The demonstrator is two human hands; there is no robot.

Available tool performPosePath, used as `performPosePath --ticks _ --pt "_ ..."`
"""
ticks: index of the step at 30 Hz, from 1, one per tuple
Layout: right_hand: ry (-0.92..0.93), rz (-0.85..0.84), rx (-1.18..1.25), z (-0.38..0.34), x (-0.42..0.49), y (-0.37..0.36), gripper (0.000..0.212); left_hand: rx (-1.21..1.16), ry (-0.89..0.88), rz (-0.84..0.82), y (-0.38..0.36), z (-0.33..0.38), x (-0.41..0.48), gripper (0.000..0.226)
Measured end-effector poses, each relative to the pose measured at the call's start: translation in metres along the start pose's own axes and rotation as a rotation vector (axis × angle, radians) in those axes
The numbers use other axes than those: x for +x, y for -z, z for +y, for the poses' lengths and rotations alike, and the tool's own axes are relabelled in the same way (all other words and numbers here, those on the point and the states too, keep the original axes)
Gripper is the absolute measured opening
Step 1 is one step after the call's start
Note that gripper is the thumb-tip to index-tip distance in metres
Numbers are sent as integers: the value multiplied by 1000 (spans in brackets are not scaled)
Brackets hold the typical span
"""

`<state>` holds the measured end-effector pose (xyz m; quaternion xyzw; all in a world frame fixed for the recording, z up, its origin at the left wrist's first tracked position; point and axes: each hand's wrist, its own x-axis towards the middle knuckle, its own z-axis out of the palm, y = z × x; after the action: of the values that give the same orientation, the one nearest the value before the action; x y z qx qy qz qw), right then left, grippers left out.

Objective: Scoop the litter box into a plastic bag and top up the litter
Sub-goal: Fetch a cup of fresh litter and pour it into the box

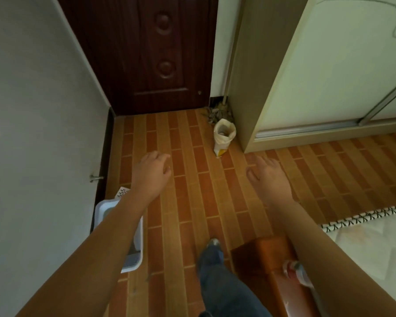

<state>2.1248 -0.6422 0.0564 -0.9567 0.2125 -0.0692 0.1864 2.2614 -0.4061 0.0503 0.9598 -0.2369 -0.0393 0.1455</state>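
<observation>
Sack of litter (pixel 223 139), cream and open-topped, at 1 o'clock looks heavy and floppy, so grab its sides; left hand (pixel 152 172) and right hand (pixel 269 177) are loose, empty.

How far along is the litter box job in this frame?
Nothing visibly done. In hand: nothing; left hand and right hand are empty, held over the floor. The litter box sits by the wall under the left arm, the open litter sack by the wardrobe. Scooping and topping up remain.
</observation>
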Motion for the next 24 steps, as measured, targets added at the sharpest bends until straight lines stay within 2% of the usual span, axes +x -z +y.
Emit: performPosePath --ticks 3,12,20,24 --pt "-35 -21 -21 18 61 5 30 44 -24 -38 -2 18 62 42" --pt "-50 -93 -104 60 184 11 39 28 -10 -112 -15 46 195 44" --pt "-112 -124 -115 76 269 -9 34 -14 -67 -171 -43 44 317 41" --pt "-222 -143 -76 74 323 -32 37 21 -96 -243 -53 35 382 42"
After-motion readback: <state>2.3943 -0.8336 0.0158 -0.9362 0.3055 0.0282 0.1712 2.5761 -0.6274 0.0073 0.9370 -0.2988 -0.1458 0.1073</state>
